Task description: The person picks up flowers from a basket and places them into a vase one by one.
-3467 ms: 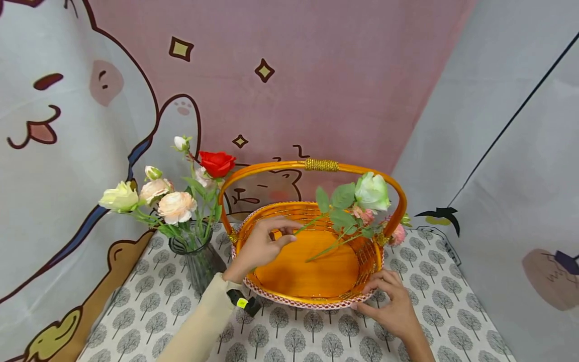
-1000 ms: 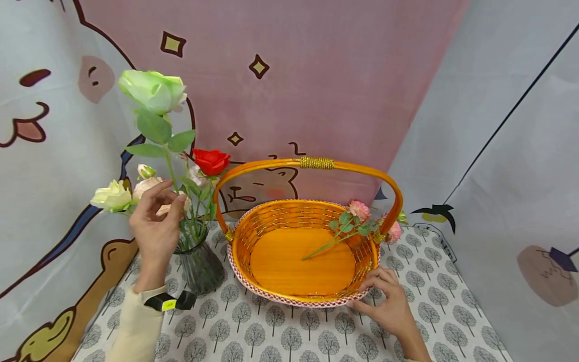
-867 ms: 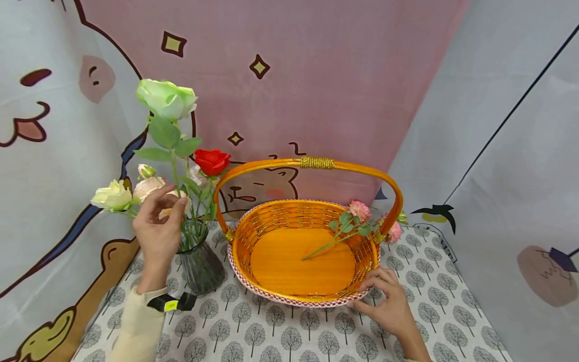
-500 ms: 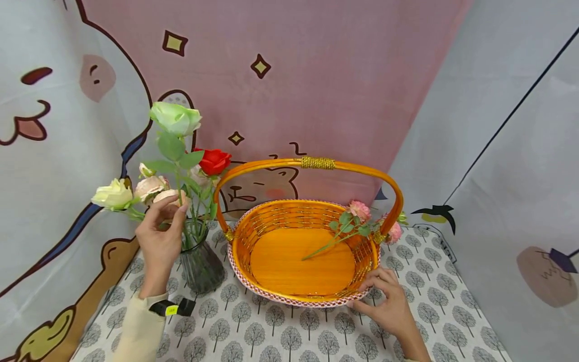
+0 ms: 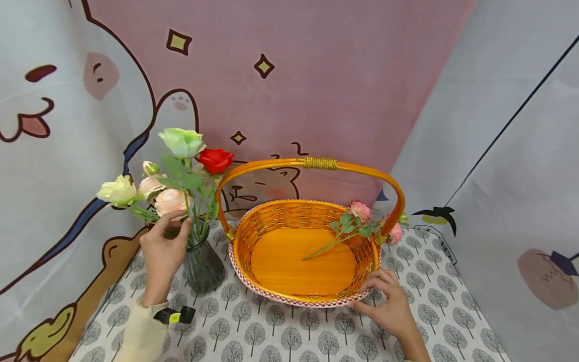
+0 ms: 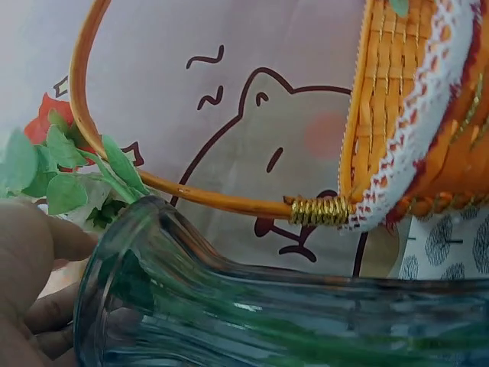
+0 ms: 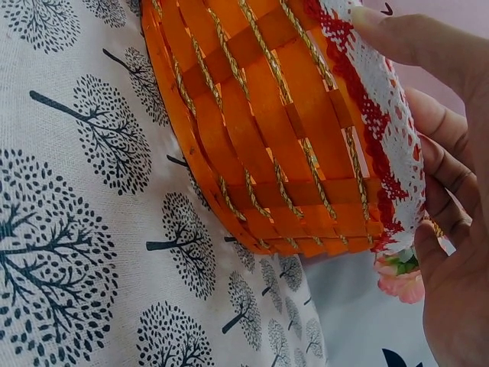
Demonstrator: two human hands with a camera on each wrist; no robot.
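Observation:
With thumb and fingers my left hand [image 5: 165,249] pinches the stem of a pale green rose [image 5: 182,143], just above the mouth of a dark glass vase [image 5: 203,266]. The rose stands upright among the vase's other flowers; its stem's lower end is hard to make out. In the left wrist view the fingers are beside the vase's rim [image 6: 95,283]. My right hand [image 5: 389,301] grips the lace-trimmed rim of an orange woven basket [image 5: 298,264] at its near right. Inside the basket, a pink flower [image 5: 360,211] on a thin green stem leans against the right wall.
The vase also holds a red rose [image 5: 216,161], a cream rose [image 5: 117,191] and peach flowers [image 5: 173,202]. The basket's tall handle [image 5: 320,163] arches over it. Another pink bloom [image 5: 395,234] shows beyond the right rim. A tree-print cloth [image 5: 271,337] covers the table; printed curtains surround it.
My left hand has carried the green rose from the basket to the vase, then lowered it, so its bloom now sits near the red rose's height. The right hand has stayed on the rim.

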